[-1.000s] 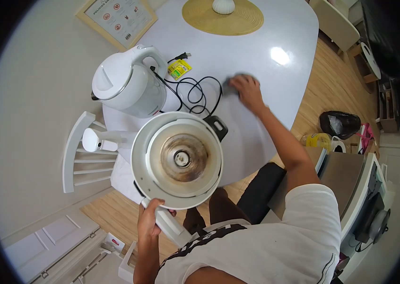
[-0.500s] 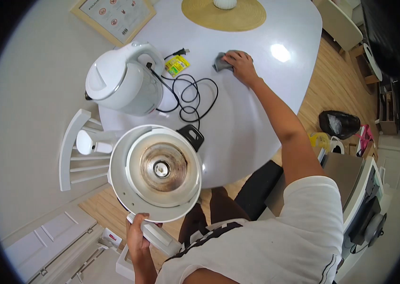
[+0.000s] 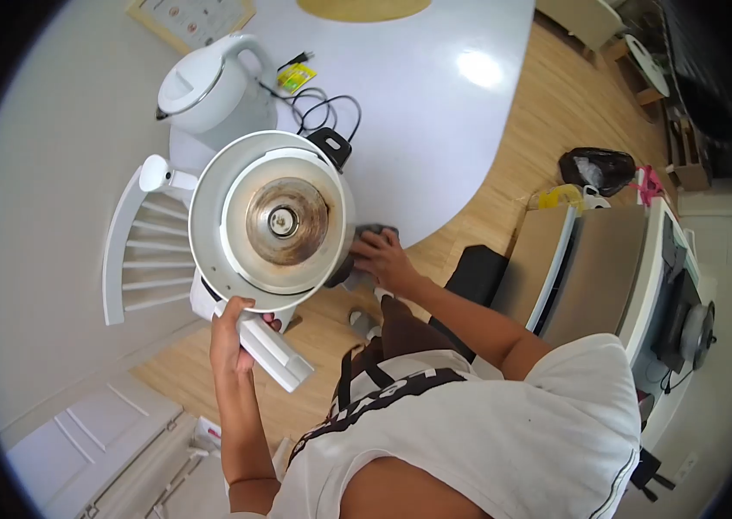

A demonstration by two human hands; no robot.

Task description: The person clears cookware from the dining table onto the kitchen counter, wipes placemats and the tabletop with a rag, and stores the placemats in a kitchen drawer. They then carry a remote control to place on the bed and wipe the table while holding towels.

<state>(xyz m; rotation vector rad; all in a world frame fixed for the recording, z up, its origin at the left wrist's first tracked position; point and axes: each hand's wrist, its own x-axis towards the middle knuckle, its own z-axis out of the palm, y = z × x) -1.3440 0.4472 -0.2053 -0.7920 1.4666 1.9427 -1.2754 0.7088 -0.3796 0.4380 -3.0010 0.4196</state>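
Observation:
My left hand (image 3: 229,339) is wrapped round the white handle of a white electric cooker (image 3: 208,216), tilted so that its inside faces me. A round heating plate (image 3: 305,203), stained brown, with a metal button in the middle, shows inside. On its far side sits a black socket block (image 3: 331,147). My right hand (image 3: 388,264) is closed on a grey cloth (image 3: 383,231) beside the cooker's right wall, near the table edge. Part of the cloth is hidden by my fingers; whether it touches the wall I cannot tell.
On the white table (image 3: 435,147) stand a white electric kettle (image 3: 210,91), a black power cord (image 3: 356,112) and a yellow packet (image 3: 297,78). A white chair (image 3: 115,259) is at the left. A black bag (image 3: 600,173) lies on the wooden floor.
My right hand has drawn the cloth from the middle of the table back towards me, to the cooker's right side. My left hand still grips the handle. The view has shifted.

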